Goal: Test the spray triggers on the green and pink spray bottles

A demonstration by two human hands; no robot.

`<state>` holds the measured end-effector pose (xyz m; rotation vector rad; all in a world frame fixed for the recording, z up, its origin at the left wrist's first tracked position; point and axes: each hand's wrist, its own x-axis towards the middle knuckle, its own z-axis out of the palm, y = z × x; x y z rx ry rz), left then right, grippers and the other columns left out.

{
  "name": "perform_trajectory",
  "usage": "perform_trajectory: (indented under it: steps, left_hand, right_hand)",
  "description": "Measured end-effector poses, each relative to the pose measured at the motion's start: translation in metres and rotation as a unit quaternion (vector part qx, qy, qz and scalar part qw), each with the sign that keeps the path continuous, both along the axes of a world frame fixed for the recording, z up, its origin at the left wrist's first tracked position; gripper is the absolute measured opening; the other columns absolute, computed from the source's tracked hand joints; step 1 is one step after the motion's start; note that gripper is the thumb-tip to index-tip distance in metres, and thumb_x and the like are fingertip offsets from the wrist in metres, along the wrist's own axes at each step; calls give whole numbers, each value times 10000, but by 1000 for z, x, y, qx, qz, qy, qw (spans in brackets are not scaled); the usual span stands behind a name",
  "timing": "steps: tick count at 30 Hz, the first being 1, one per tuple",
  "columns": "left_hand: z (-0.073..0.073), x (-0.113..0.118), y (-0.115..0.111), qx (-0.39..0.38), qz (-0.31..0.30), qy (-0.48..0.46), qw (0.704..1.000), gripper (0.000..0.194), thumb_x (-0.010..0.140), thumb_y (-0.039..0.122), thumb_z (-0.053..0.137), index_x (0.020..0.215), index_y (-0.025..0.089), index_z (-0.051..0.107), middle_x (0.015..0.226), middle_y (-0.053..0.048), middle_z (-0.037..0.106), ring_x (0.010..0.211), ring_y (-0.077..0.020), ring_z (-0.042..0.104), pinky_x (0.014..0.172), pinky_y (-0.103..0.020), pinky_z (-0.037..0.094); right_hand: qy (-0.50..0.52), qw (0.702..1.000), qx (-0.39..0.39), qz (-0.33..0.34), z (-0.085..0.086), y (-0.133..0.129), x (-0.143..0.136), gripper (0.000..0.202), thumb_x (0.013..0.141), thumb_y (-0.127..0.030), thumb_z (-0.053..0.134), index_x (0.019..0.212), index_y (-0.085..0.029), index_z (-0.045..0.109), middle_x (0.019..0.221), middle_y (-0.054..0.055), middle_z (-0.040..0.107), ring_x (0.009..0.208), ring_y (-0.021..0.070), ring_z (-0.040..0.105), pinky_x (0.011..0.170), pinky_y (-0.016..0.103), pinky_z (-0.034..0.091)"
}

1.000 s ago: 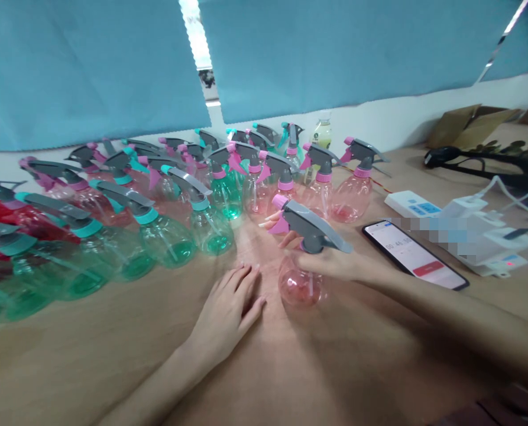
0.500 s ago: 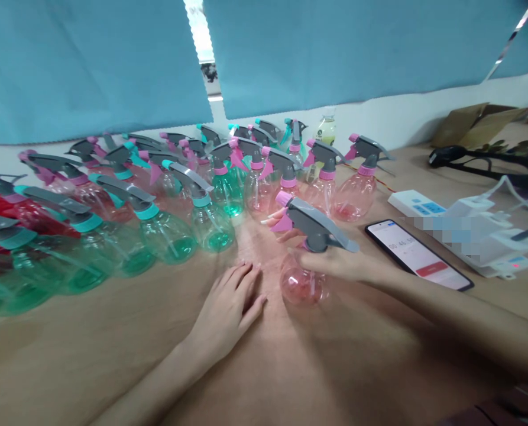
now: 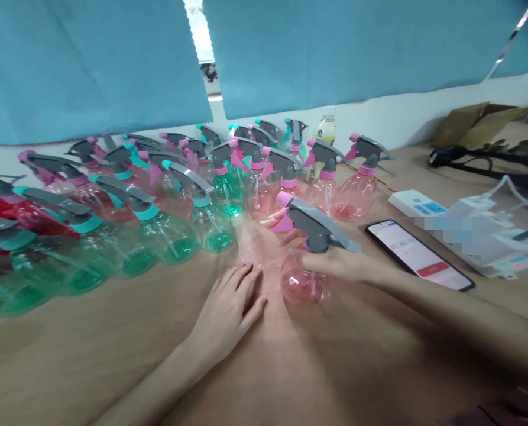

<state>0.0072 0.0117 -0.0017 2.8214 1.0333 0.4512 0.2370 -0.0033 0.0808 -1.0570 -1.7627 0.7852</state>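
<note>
My right hand (image 3: 328, 260) is wrapped round the neck of a pink spray bottle (image 3: 305, 287), which stands upright on the table (image 3: 264, 367). Its grey head with a pink nozzle and pink trigger points to the left, and some of my fingers show behind the trigger. To the left of this bottle, my left hand (image 3: 228, 305) lies flat on the tabletop, fingers stretched out and holding nothing. Beyond it stands a clear green spray bottle (image 3: 213, 228) with a turquoise collar, apart from the fingertips.
Several more green and pink spray bottles crowd the left and back. On the right lie a phone (image 3: 417, 251) showing a timer and a white power strip (image 3: 417, 204) with plugs. Behind them are black glasses (image 3: 472, 163) and a cardboard box (image 3: 461, 124). A drink bottle (image 3: 326, 127) stands near the wall.
</note>
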Motion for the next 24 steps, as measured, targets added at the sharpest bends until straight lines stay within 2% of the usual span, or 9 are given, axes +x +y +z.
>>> perform_trajectory:
  steps: [2, 5, 7, 11, 14, 16, 21, 24]
  left_hand:
    - [1, 0, 0, -3, 0, -1, 1000, 404, 989, 387, 443, 1337, 191, 502, 1347, -132, 573, 1286, -305, 488, 1037, -492, 423]
    - [0, 0, 0, -5, 2, 0, 1000, 407, 987, 388, 443, 1335, 186, 506, 1351, -137, 569, 1287, -308, 488, 1038, -493, 422]
    - [0, 0, 0, -4, 3, 0, 1000, 412, 988, 398, 438, 1328, 179, 512, 1353, -141, 568, 1285, -311, 489, 1036, -500, 425]
    - [-1, 0, 1, 1, 1, 5, 1000, 428, 991, 409, 426, 1314, 146, 521, 1344, -158, 569, 1275, -316, 494, 1031, -505, 430]
    - [-1, 0, 1, 1, 2, 6, 1000, 434, 991, 414, 422, 1308, 137, 524, 1334, -162, 572, 1265, -317, 501, 1025, -502, 436]
    - [-1, 0, 2, 0, 2, 6, 1000, 433, 989, 418, 422, 1306, 141, 524, 1334, -160, 571, 1265, -318, 501, 1026, -505, 434]
    - [-1, -1, 3, -3, -3, 8, 1000, 432, 993, 419, 413, 1311, 144, 513, 1341, -159, 563, 1278, -318, 485, 1031, -515, 425]
    - [-1, -1, 4, 0, -3, 7, 1000, 419, 991, 412, 424, 1310, 156, 514, 1340, -151, 565, 1278, -313, 485, 1034, -507, 423]
  right_hand:
    - [-6, 1000, -8, -8, 0, 0, 0, 119, 603, -173, 488, 677, -241, 551, 755, 6, 630, 760, 169, 622, 692, 295, 554]
    - [-8, 1000, -4, -8, -4, 1, 0, 181, 616, -168, 492, 748, -237, 595, 719, -6, 598, 755, 165, 618, 660, 276, 535]
    - [-6, 1000, 0, -3, -9, 3, 2, 207, 629, -174, 500, 795, -231, 610, 731, -9, 586, 753, 161, 607, 668, 277, 525]
    - [1, 1000, 4, 27, -16, 5, 5, 135, 660, -161, 496, 751, -215, 581, 803, -5, 579, 755, 138, 584, 694, 264, 503]
    - [3, 1000, 18, 21, -17, 5, 6, 251, 640, -137, 486, 852, -212, 598, 857, -1, 576, 753, 132, 571, 695, 268, 488]
    - [-3, 1000, 15, 12, -16, 5, 6, 300, 639, -156, 482, 907, -214, 602, 809, -8, 555, 734, 137, 557, 674, 276, 478]
    - [-29, 1000, -3, -8, -13, 5, 4, 136, 605, -197, 463, 705, -217, 552, 754, -3, 532, 757, 153, 538, 652, 284, 462]
    - [-33, 999, 4, -15, -11, 6, 3, 145, 587, -188, 460, 704, -220, 540, 757, -7, 525, 717, 140, 522, 656, 289, 467]
